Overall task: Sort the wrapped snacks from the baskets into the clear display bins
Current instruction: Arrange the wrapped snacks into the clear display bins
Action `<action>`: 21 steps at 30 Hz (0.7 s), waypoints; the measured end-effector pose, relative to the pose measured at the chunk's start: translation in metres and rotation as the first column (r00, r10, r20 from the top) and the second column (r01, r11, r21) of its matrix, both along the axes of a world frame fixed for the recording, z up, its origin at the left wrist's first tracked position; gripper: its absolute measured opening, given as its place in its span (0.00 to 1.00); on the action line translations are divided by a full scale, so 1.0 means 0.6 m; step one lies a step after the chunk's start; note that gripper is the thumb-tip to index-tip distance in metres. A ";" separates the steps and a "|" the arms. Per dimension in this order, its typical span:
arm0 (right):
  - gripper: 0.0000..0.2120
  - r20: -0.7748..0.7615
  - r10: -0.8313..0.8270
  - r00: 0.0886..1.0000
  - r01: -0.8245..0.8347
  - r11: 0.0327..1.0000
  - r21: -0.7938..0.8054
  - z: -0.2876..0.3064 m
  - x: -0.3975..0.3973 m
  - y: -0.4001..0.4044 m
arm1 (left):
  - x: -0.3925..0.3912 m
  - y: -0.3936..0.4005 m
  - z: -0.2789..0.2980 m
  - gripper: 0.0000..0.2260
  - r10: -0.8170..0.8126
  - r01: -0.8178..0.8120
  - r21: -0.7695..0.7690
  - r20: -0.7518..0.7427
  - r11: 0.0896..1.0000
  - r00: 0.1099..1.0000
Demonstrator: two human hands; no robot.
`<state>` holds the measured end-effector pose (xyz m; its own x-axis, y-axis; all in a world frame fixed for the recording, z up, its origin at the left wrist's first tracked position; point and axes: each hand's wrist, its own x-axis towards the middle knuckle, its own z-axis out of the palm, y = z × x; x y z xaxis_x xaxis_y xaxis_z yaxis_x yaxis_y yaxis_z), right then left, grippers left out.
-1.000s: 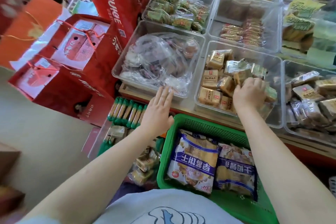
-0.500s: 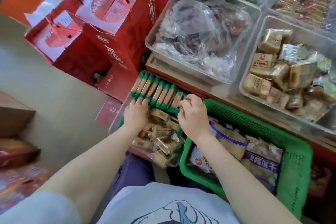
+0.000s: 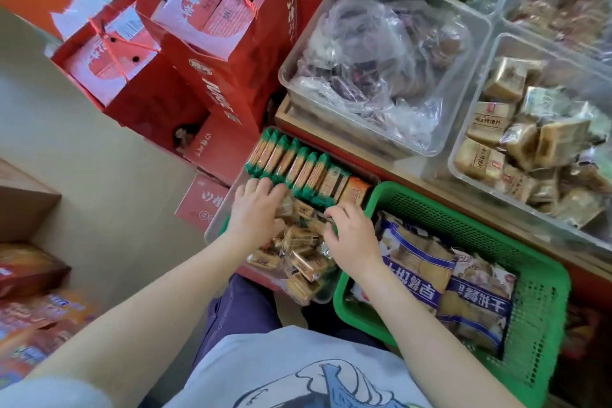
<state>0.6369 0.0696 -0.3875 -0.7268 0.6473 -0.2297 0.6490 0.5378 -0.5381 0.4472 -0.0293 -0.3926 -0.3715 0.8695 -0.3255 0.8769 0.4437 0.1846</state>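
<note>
Both hands, left [image 3: 256, 214] and right [image 3: 352, 238], were gathering small wrapped snacks [image 3: 303, 253] in the low clear basket [image 3: 212, 232], fingers curled into the pile; whether anything was firmly gripped, I cannot tell. Next, judging by the task, a lift toward the clear bin [image 3: 463, 156] of matching packets

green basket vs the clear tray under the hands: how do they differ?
The green basket is opaque, perforated plastic; the clear tray is see-through. The basket holds two large blue-labelled bags; the tray holds small brown snacks and a row of green-ended packs. Both hold wrapped snacks.
</note>
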 end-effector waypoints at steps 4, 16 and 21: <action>0.23 -0.057 -0.251 0.966 0.209 0.894 -0.396 0.070 0.009 0.024 | 0.075 0.059 0.060 0.32 -0.087 0.039 0.235 0.195 0.971 0.977; 0.16 -0.464 -0.674 0.574 0.649 0.721 -0.244 0.236 0.222 0.238 | 0.239 0.281 0.177 0.39 -0.274 0.236 0.360 0.057 0.903 0.960; 0.30 -0.368 -0.633 0.681 0.731 0.615 0.295 0.213 0.310 0.372 | 0.248 0.300 0.148 0.41 -0.317 0.321 0.051 -0.066 0.946 0.946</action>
<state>0.8228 0.2930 -0.2598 -0.0310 0.9663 0.2556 0.8137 0.1729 -0.5550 0.5958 0.1510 -0.3036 -0.0873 0.9629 -0.2552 0.9805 0.1284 0.1491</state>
